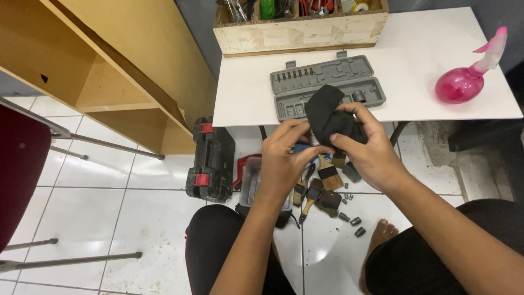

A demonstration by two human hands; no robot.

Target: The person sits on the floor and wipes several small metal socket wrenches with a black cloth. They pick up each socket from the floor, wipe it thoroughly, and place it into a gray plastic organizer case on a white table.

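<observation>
You're gripping a black cloth (327, 112) w/ both hands: left hand (284, 158) fingers closed on its lower edge, right hand (368, 145) curled over the top, thumb pinching it. Cloth's being held up in front of the white table (436, 60), just over the open grey tool case (327, 82). Paintbrushes (322, 186) & small sockets (352, 218) are lying on the floor tiles below, black case (210, 161) to the left, pink spray bottle (469, 76) at right

A home workshop corner is shown. A wooden crate (300, 30) packed with hand tools is set at the far edge of a white table (436, 82), with an open grey tool case (327, 82) nearer. Paintbrushes (319, 186), loose sockets (352, 218) and a black carrying case (212, 161) are scattered on the white tiled floor (109, 218).
</observation>
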